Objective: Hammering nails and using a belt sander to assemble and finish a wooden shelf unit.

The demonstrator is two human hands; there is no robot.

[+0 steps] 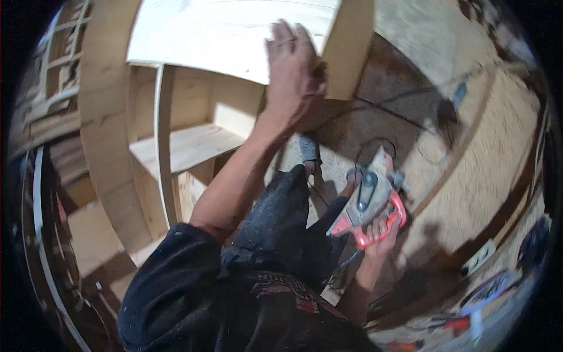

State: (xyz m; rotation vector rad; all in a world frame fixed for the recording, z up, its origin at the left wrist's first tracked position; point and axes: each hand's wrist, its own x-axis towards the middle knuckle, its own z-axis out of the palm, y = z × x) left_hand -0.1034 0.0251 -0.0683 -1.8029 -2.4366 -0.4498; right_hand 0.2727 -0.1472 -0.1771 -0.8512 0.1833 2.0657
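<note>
In my right hand [379, 236] is a grey electric planer [370, 190]; my fingers wrap round its red handle. I carry it low at my right side, over the floor and apart from the cabinet. With fingers stretched, my left hand [295, 67] is at the near right corner of a pale wooden cabinet [234, 35], over its bright white panel. Whether the palm presses on the panel or hovers just above it, I cannot tell. Below the panel, the cabinet's front shows unfinished compartments with a shelf [187, 146] and an upright divider [164, 117].
A dark cable [404, 117] trails over the floor beyond the planer. Along the right runs a pale, rough-looking surface [487, 158] with a socket strip [481, 257] near its lower end. Tools with red handles [457, 324] lie at lower right. Stacked boards [56, 117] fill the left side.
</note>
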